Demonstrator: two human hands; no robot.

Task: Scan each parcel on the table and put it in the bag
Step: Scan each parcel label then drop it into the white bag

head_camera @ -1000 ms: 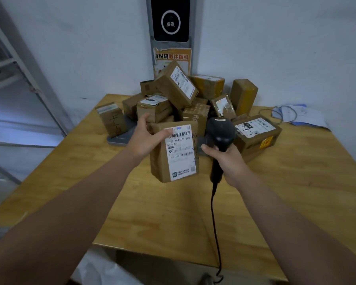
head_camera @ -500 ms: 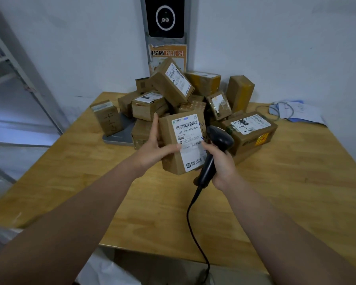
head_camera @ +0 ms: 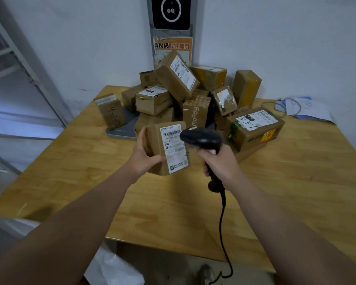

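My left hand (head_camera: 145,156) grips a small brown parcel (head_camera: 164,149) by its left side, with the white barcode label facing me. My right hand (head_camera: 218,163) holds a black corded scanner (head_camera: 201,138) by the handle; its head sits just right of the label and covers the label's right edge. Behind them a pile of brown parcels (head_camera: 181,99) lies on the wooden table (head_camera: 173,202). A white bag (head_camera: 113,268) shows below the table's front edge at the bottom left.
A grey flat scale (head_camera: 121,128) lies under the left of the pile. Papers and a cable (head_camera: 302,108) rest at the table's back right. A wall-mounted device with an orange poster (head_camera: 173,46) hangs behind. Metal shelving (head_camera: 14,64) stands at the left.
The scanner has swung up and over, from beside the parcel's right edge to pointing its head onto the label. The parcel has turned a little more upright in my left hand.
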